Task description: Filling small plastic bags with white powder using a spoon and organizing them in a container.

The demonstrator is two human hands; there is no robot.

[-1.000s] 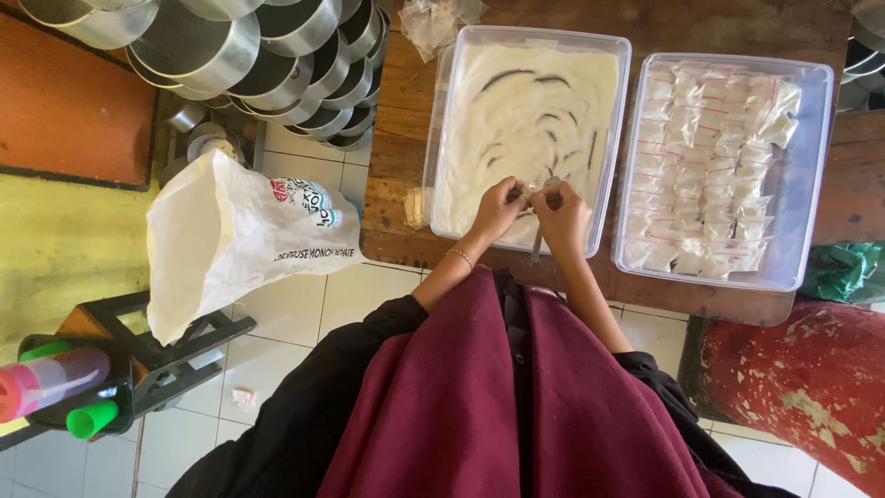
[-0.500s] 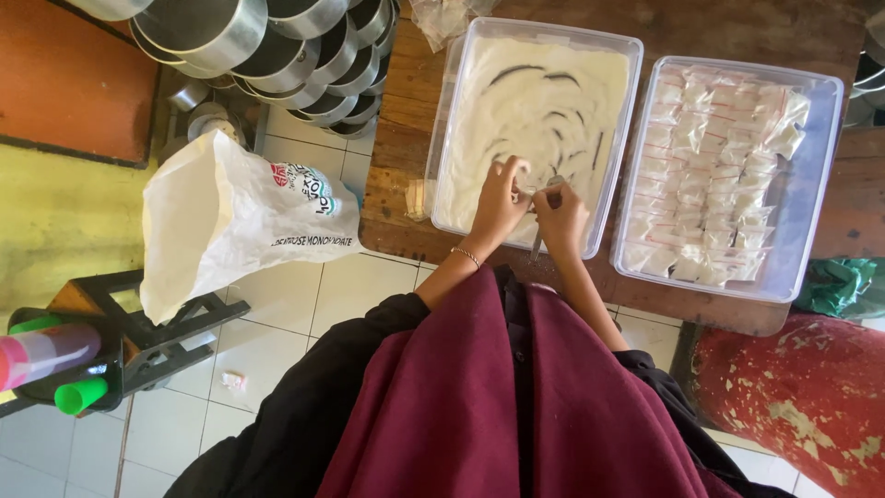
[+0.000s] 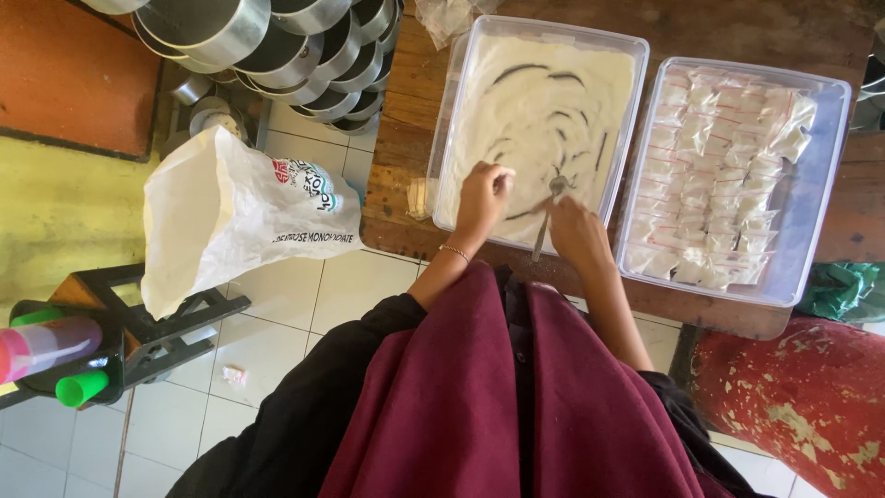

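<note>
A clear plastic tub (image 3: 449,111) of white powder stands on a wooden table (image 3: 406,138). My left hand (image 3: 481,201) hovers over the tub's near edge, fingers curled on what looks like a small clear packet (image 3: 503,171), mostly hidden. My right hand (image 3: 576,235) is beside it and grips a metal spoon (image 3: 551,198) whose bowl touches the powder. To the right, a second clear tub (image 3: 823,198) holds several small filled packets (image 3: 719,175) of white powder. A thin bracelet circles my left wrist.
Stacked metal pots (image 3: 277,37) fill the upper left. A white plastic bag (image 3: 230,217) rests on a dark stand (image 3: 138,323) on the tiled floor, with a pink bottle (image 3: 41,349) nearby. A red worn surface (image 3: 793,397) lies at lower right, and a green bag (image 3: 843,290) above it.
My hands have drawn slightly apart; the left one has reached a little farther over the powder, and the spoon now points into the tub.
</note>
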